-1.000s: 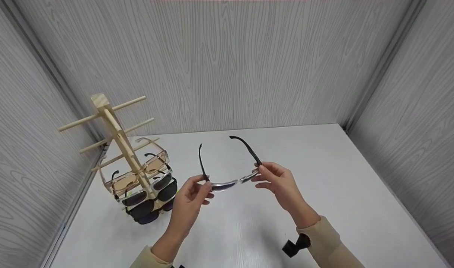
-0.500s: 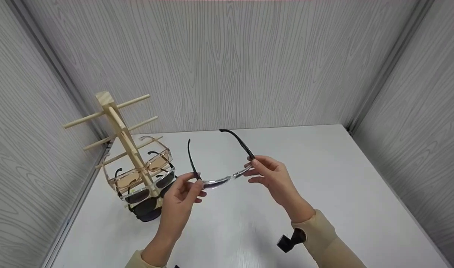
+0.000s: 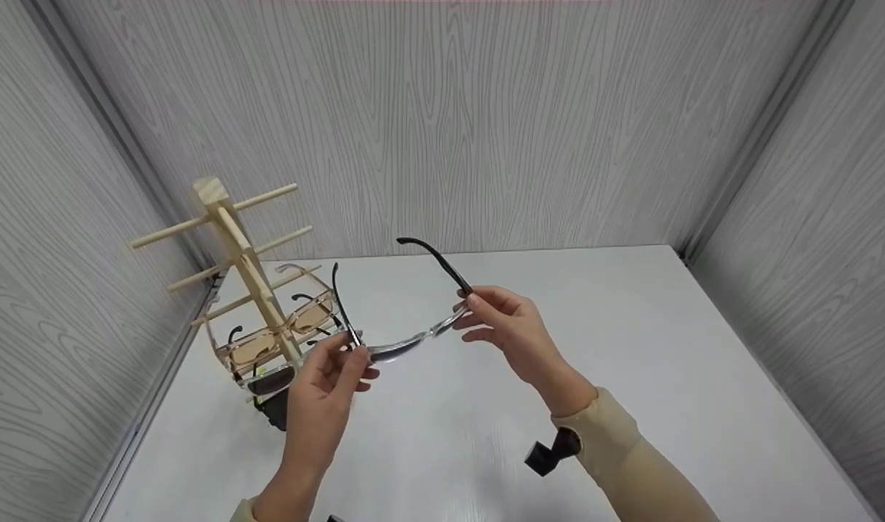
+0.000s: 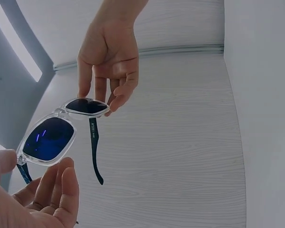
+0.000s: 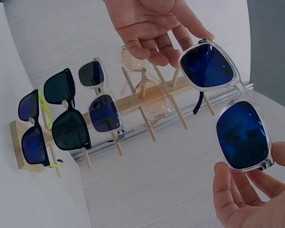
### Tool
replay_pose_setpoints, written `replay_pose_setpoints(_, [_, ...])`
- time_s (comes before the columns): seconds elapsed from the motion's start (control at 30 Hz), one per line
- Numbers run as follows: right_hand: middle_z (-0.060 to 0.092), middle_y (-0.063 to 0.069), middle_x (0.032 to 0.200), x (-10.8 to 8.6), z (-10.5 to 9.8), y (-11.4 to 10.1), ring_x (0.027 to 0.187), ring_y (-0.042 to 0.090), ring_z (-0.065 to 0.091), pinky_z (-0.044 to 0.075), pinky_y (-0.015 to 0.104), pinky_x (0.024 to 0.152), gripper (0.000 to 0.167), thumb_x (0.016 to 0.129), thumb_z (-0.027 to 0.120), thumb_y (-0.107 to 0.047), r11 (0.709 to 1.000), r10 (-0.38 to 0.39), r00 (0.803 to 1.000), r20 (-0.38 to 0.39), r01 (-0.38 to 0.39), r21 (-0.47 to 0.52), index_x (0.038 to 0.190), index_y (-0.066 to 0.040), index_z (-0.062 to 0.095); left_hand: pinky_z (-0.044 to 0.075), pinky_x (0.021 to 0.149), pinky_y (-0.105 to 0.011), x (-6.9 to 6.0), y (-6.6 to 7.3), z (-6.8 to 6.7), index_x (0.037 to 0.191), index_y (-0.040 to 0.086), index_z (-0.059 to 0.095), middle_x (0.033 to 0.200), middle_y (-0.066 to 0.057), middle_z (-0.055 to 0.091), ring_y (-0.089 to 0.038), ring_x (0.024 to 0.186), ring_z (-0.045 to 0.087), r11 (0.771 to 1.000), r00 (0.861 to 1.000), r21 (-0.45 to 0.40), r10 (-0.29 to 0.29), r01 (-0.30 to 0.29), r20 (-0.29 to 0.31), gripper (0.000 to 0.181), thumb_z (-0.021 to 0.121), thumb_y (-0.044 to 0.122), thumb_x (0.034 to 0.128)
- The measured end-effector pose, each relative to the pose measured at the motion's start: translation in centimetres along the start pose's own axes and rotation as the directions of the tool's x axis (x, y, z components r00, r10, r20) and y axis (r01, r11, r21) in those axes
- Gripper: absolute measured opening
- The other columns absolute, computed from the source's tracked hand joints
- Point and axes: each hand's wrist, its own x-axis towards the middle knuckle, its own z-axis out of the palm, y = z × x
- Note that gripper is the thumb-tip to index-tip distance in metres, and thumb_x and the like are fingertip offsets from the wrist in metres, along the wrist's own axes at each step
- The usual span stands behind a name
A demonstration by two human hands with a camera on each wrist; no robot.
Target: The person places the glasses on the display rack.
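Both hands hold one pair of sunglasses (image 3: 400,350) in the air, its clear frame fitted with dark blue lenses. Thumb and fingers of my left hand (image 3: 320,399) pinch the left hinge corner; my right hand (image 3: 513,337) pinches the right one. The black temples are unfolded and point away from me. Just left of them stands a wooden display rack (image 3: 257,284), partly behind my left hand. In the right wrist view it bears peach sunglasses (image 5: 151,100), clear-framed sunglasses (image 5: 104,113), black sunglasses (image 5: 70,129) and, lowest, a pair with yellow-green temples (image 5: 33,146).
The rack's upper pegs (image 3: 267,196) jut out to both sides above the peach pair. A white table (image 3: 587,312) lies beneath the hands. Grey wood-grain panels (image 3: 442,123) enclose it at the back and sides.
Both hands have carried the sunglasses left and slightly up, toward the rack. The left hand now covers part of the lower pairs there. The head view has shifted slightly.
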Motion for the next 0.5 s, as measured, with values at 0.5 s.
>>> replay_pose_setpoints(0.5, [0.063,0.015,0.1,2.4,2.7,-1.3,0.089,0.028,0.064,0.054,0.036,0.074,0.02,0.091,0.061,-0.016,0.999,0.004,0.992,0.126,-0.011,0.053,0.108,-0.005,0.063,0.055,0.07,-0.031,-0.4,2.6,-1.8,0.114,0.0,0.056,0.089,-0.017,0.06,-0.028,0.079,0.065,0.997,0.99,0.037,0.073,-0.069,-0.12,0.024,0.058,0.012,0.0927])
